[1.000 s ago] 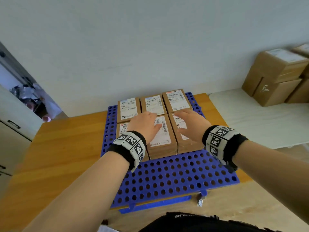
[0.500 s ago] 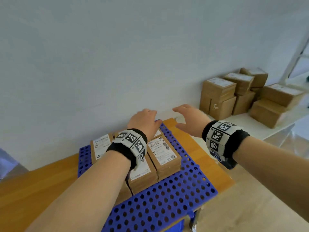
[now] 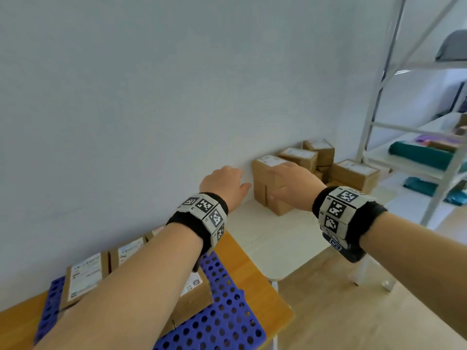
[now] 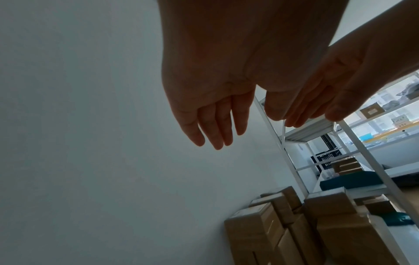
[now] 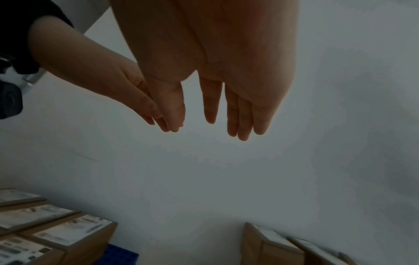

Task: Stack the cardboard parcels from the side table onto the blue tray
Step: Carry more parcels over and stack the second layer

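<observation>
A pale wall [image 3: 126, 97] backs the white side table [image 3: 265, 236] of cardboard parcels [image 3: 267, 183]. Left hand [image 3: 225, 184] and right hand [image 3: 295, 185] hover empty, fingers straight.

From the head we look forward and down over both forearms, across the blue tray [image 3: 227, 322] towards the parcels [image 3: 267, 183] by the wall. Our left wrist camera sits close under the left hand [image 4: 211, 75], looking along its fingers at the wall, the parcels [image 4: 256, 233] and the shelves [image 4: 353, 136]. Our right wrist camera looks likewise along the right hand [image 5: 226, 62]. All three views share the wall and the parcels; each wrist view also catches the other hand.
</observation>
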Tool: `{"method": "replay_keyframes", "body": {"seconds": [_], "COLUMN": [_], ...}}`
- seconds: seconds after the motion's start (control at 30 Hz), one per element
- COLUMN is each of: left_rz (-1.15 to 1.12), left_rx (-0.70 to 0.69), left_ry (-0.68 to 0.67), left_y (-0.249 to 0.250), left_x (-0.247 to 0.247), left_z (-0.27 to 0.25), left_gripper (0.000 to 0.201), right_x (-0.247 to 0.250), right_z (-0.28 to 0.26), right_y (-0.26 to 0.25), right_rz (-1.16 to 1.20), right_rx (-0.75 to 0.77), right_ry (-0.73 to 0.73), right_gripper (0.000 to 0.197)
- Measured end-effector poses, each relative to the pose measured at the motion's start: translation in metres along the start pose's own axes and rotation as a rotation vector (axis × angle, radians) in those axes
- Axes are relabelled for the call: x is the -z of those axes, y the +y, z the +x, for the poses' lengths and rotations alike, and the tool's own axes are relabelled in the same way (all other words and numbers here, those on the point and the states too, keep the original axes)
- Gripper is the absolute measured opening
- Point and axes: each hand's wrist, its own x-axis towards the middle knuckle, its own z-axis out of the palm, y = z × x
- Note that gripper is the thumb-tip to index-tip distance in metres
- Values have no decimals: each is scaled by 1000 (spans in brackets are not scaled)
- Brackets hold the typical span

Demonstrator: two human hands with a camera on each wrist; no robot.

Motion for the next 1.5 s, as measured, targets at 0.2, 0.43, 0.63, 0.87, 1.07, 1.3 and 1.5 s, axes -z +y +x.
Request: {"method": "replay_keyframes", "body": {"seconds": [0.2, 0.43, 0.63, 0.87, 1.07, 1.3, 1.5], "left_rz": [-78, -80, -82, -130, -149, -169, -224], "left_rx": [-11, 3, -6, 21, 73, 204, 401], "left_ry": [31, 24, 9, -35, -121, -235, -317], "left_y": [76, 109, 97, 78, 68, 60, 63], "left_x": [-3, -18, -40, -72, -111, -169, -197], "left_z": [41, 86, 142, 211, 254, 293, 320], "left_gripper": [38, 33, 37, 41, 47, 65, 88], "right_x": [38, 43, 28, 8, -21, -66, -95], "right_z": [-3, 23, 80, 158, 207, 273, 317], "right_y": [76, 132, 156, 172, 200, 234, 260], "right_rz": [0, 52, 17, -3, 33, 79, 139], "right_rx": [-29, -56, -49, -42, -62, -15, 73], "right_ry": [17, 39, 21, -47, -97, -217, -334], "right_gripper": [57, 55, 58, 57, 58, 56, 74]}}
